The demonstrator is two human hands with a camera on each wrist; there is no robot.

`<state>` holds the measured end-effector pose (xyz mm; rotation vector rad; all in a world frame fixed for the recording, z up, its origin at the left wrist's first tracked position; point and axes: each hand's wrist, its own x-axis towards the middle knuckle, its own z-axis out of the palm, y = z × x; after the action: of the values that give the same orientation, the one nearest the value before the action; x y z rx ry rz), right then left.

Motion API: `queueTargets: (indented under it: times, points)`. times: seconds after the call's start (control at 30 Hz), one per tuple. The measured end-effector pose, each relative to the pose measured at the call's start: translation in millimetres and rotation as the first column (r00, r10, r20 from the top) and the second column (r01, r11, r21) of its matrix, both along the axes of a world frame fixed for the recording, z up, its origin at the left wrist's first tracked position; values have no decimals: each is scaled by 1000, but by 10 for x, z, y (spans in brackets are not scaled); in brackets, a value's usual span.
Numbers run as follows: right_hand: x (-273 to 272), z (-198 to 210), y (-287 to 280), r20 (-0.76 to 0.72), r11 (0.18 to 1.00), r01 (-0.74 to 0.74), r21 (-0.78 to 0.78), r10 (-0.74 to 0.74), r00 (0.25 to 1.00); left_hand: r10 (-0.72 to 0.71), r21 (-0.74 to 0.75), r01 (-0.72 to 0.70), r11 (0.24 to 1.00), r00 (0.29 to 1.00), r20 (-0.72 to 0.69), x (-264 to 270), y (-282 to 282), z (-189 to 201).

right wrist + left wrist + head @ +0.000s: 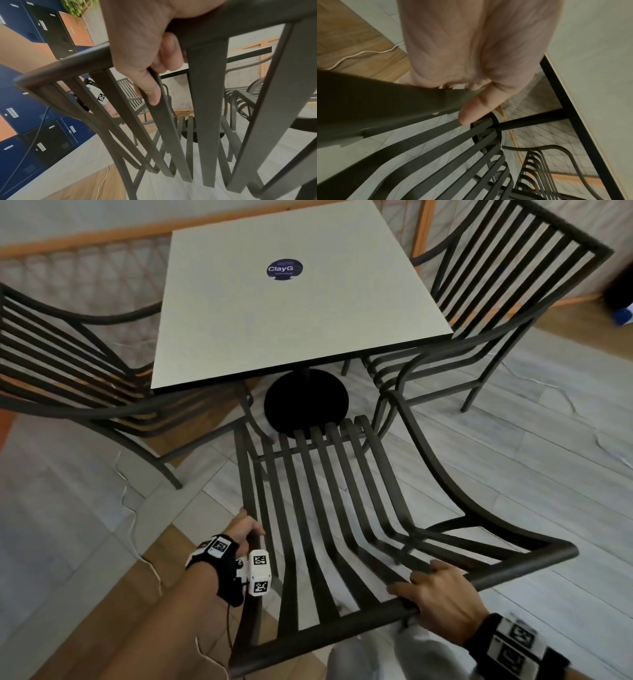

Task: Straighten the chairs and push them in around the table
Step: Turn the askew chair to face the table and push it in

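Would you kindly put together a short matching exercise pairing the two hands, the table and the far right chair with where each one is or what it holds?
1. left hand
2. right hand
3. table
4. right chair

a. bears a round dark sticker
b. grips the near chair's side rail
c. stands beside the table
d. grips the near chair's top rail

Pairs: 1-b, 2-d, 3-a, 4-c
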<state>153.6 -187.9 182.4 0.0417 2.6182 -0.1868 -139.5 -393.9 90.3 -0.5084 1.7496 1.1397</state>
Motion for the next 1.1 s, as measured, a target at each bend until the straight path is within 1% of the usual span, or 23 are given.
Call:
queueTargets:
  times: [0.1, 0.17, 0.27, 0.3, 0.37, 0.47, 0.53, 0.57, 0.6, 0.63, 0.67, 0.7, 0.77, 0.83, 0.87, 0.93, 1.0, 1.07, 1.1]
  points:
    - [-188, -92, -84, -11, 1000, -4, 31, 5, 1000, -4, -15, 3, 1000, 999, -39, -101, 36, -28]
    - [-291, -98, -160, 13, 1000, 7, -12, -6, 1000, -17, -34, 15, 999, 999, -35, -176, 19, -54]
    - [-435, -178, -243, 72, 996, 34, -79, -28, 997, 20, -54, -20, 998, 1000, -9, -273, -25, -167]
    - [-480, -192, -266, 76, 997, 26, -72, -21, 997, 52, -54, -52, 997, 999, -3, -301, -37, -226]
    - [-530, -224, -305, 98, 998, 34, -61, -28, 995, 70, -46, -70, 996, 998, -3, -329, -43, -288]
    - [-575, -244, -323, 95, 999, 36, -31, -33, 995, 62, -41, -62, 997, 998, -16, -345, -6, -216]
    - [-589, -240, -321, 106, 999, 33, -29, -29, 994, -7, -70, 4, 998, 999, -43, -380, -21, -263]
    - [-589, -234, -326, 113, 999, 35, -33, -31, 993, -66, -95, 60, 994, 996, -59, -373, -27, -256]
    - [-590, -227, -330, 103, 999, 38, -35, -35, 994, -151, -135, 140, 981, 986, -72, -375, -41, -275]
    - [-590, -233, -332, 81, 999, 40, -31, -38, 996, -265, -186, 248, 951, 962, -72, -368, -50, -296]
    - [-592, -229, -334, 46, 999, 48, -18, -47, 998, -396, -243, 370, 897, 916, -67, -345, -43, -286]
    - [-588, -222, -338, 28, 998, 57, -9, -56, 998, -518, -282, 485, 827, 854, -48, -293, -29, -217]
    - [-558, -253, -331, 24, 998, 58, -16, -57, 998, -705, -284, 663, 692, 707, -67, -138, 77, 134]
    - [-523, -282, -280, -54, 999, 35, -20, -36, 998, -826, -246, 790, 562, 549, -124, 22, 196, 508]
    - [-503, -288, -237, -93, 999, 32, -36, -35, 995, -864, -206, 840, 503, 483, -143, 81, 249, 681]
    - [-433, -308, -135, -164, 998, 15, -60, -24, 986, -907, -137, 901, 411, 388, -162, 223, 323, 1031]
    - [-356, -295, -26, -157, 997, 20, -75, -31, 987, -939, -105, 942, 317, 297, -170, 364, 358, 1277]
    - [-255, -284, 105, -129, 996, 46, -82, -57, 990, -963, -118, 969, 218, 194, -188, 550, 350, 1418]
    - [-201, -283, 178, -121, 995, 62, -82, -72, 990, -974, -151, 974, 169, 141, -179, 660, 326, 1439]
